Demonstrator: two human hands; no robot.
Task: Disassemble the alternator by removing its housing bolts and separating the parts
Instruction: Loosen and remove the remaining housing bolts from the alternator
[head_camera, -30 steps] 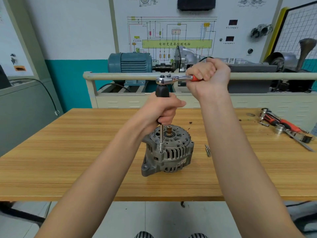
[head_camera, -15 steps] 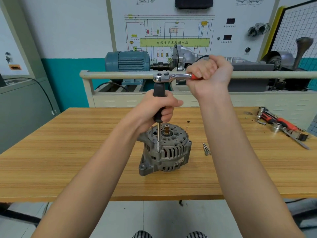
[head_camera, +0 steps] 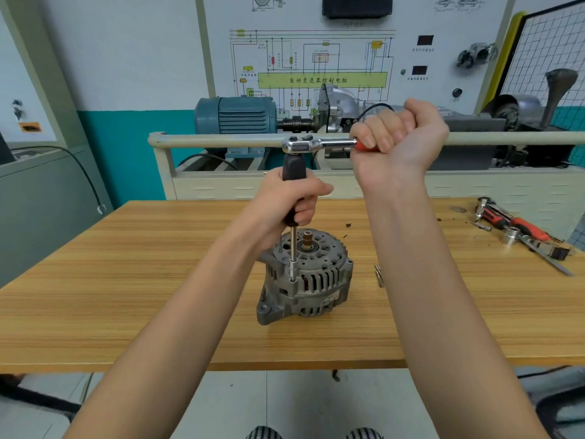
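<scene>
A grey alternator [head_camera: 311, 278] stands shaft-up in the middle of the wooden table [head_camera: 126, 280]. A long driver with a black handle [head_camera: 293, 167] and a steel shaft [head_camera: 293, 248] stands upright, its tip seated on a housing bolt at the alternator's near left rim. My left hand [head_camera: 289, 202] grips the black handle. A chrome ratchet [head_camera: 316, 144] sits across the top of the handle. Its red grip is held in the fist of my right hand [head_camera: 397, 144], up and to the right of the alternator.
A loose bit [head_camera: 379, 275] lies on the table just right of the alternator. Red-handled tools and a socket [head_camera: 519, 231] lie at the table's far right. Behind the table stands a training rig with a rail [head_camera: 221, 142] and a blue motor [head_camera: 235, 114].
The driver, ratchet and both hands keep the same grip over the same bolt. The view has shifted slightly. No clear turn of the ratchet handle shows.
</scene>
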